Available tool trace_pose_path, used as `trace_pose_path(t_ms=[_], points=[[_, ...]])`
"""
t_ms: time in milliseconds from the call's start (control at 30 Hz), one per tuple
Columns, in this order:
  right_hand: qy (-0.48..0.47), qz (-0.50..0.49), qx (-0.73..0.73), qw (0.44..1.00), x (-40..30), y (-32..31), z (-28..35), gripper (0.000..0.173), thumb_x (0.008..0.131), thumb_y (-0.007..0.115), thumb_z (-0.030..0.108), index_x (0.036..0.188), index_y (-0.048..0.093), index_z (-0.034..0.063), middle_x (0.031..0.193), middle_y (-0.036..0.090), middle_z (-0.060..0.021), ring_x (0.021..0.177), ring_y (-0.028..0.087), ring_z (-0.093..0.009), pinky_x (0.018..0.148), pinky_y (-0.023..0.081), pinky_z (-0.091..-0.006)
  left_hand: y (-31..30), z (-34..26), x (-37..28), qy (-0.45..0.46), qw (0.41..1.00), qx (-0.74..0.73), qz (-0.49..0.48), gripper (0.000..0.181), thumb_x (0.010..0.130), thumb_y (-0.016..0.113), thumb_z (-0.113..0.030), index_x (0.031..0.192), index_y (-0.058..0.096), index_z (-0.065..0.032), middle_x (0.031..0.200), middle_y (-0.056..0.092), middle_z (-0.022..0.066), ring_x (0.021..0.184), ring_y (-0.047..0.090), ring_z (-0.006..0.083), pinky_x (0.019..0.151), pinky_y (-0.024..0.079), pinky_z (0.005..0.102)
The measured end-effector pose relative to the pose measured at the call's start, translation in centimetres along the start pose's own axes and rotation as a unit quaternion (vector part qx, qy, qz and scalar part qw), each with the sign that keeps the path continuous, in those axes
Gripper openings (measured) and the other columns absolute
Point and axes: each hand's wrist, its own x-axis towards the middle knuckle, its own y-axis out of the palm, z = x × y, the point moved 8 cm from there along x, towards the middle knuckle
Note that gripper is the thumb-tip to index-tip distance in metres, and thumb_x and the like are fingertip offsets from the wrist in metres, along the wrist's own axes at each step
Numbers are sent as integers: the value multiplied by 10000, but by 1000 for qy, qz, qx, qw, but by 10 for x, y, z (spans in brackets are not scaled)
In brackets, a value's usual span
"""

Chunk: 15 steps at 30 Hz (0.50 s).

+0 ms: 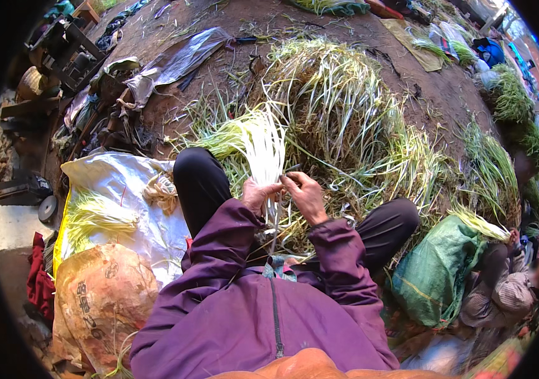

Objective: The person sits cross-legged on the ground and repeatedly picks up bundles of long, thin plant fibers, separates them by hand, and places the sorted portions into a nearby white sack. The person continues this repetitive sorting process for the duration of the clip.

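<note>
My left hand point(254, 193) grips a bundle of long, pale leafy stalks point(264, 154), which look like blanched chives. The white part rises from my fist, and the yellow-green leaf ends droop to the left. My right hand point(306, 195) is close on the right, its thumb and forefinger at the bundle's edge. Beside those fingertips shows a small dark thing point(293, 167), too small to name; whether I hold it is unclear. A thin pale strand point(276, 227) hangs below my hands. Between and beyond my knees lies a large heap of similar stalks point(340, 99).
A white woven plastic sheet point(165, 241) on my left bears another small bundle point(103, 215). Near it stands a stained brown sack point(103, 303) with printing. To my right are a green woven sack point(440, 275) and a seated person point(506, 289). More greens point(490, 170) lie beyond.
</note>
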Motion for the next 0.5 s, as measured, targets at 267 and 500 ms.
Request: trace_pose_path(t_ms=[267,500], points=[[110,-7,232,967,4,-6,-41,142,870,616,160,820,614,27,669,551,48,577,436,-27,514,359,-193,13,1,-2,-24,999,33,21,283,712,700,32,964,581,-15,783,633,68,619,609,153,519,493,258],[10,-26,134,991,-6,-26,-30,118,861,619,127,831,595,15,696,579,7,591,497,-76,515,404,-239,15,-1,0,-40,998,31,32,253,712,696,19,935,578,-5,755,629,69,616,608,152,540,490,256]])
